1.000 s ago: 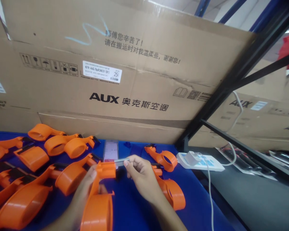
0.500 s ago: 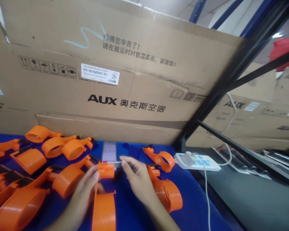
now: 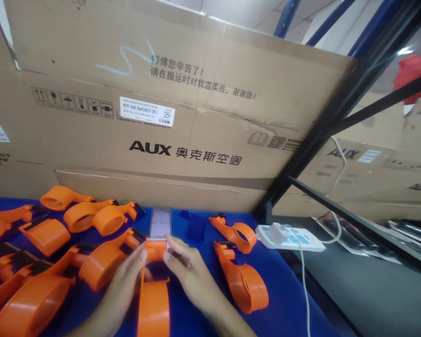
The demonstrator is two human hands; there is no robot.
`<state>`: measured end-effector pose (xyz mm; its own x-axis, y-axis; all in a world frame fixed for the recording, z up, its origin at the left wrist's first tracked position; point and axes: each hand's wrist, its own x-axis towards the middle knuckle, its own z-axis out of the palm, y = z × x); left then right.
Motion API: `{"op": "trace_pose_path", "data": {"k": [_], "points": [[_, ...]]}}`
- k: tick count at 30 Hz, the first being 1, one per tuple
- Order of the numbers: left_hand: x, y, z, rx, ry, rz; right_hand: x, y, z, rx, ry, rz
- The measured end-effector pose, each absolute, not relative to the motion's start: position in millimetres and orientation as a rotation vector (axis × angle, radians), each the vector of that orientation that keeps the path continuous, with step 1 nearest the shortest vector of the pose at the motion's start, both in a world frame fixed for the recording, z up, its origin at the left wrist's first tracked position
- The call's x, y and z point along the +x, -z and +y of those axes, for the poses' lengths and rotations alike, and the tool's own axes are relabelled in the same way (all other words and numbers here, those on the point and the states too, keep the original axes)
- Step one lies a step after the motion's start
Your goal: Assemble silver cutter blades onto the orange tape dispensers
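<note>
In front of me an orange plastic tape dispenser [image 3: 153, 304] is held by its head end, its wide loop toward me. My left hand [image 3: 131, 262] grips the left side of the head, thumb near its top corner. A thin metal strip [image 3: 156, 239] lies along the head's upper edge. At the right end, my right hand [image 3: 186, 264] has its thumb and fingers closed on the dispenser's head by the strip's end. Just behind them a phone-like slab with a pale screen [image 3: 160, 224] lies on the blue surface.
Several orange dispensers with dark ends [image 3: 103, 264] crowd the left side. Two more [image 3: 247, 285] lie to the right on the blue cover [image 3: 196, 304]. A white power strip [image 3: 291, 238] with cables sits near a black slanted post [image 3: 301, 154]. A large cardboard sheet [image 3: 196, 187] stands behind.
The metal strip, which stuck out to the right in my right fingers, has moved left onto the dispenser's head. My right hand has moved left against the head.
</note>
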<state>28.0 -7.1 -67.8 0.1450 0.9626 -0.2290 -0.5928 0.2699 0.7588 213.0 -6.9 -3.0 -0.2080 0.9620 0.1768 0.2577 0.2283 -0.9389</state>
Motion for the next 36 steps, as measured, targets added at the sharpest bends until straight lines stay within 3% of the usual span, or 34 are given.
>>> {"op": "trace_pose_path", "data": {"k": [5,11,18,24,31,36], "points": [[28.4,65.3,-5.6,0.546,-1.262,0.863,212.3,4.9,-7.4,-1.211,-0.975,-1.751],[8.0,80.1,18.8,0.531,-0.849,0.801,233.4,-8.4,6.0,-1.264,-0.621,-1.864],[4.5,84.5,22.8,0.592,-0.801,0.826,239.7,-8.7,-3.1,-1.583,-0.308,-2.405],[6.1,79.9,26.4,0.651,-0.820,0.868,244.4,-18.6,-4.1,-1.679,-0.245,-2.349],[30.3,58.8,-4.5,0.892,-1.179,1.025,240.9,-29.6,-6.5,-1.290,-0.297,-2.103],[37.3,55.4,-19.8,1.046,-1.127,0.990,234.3,-22.1,-10.8,-1.180,-0.238,-2.213]]}}
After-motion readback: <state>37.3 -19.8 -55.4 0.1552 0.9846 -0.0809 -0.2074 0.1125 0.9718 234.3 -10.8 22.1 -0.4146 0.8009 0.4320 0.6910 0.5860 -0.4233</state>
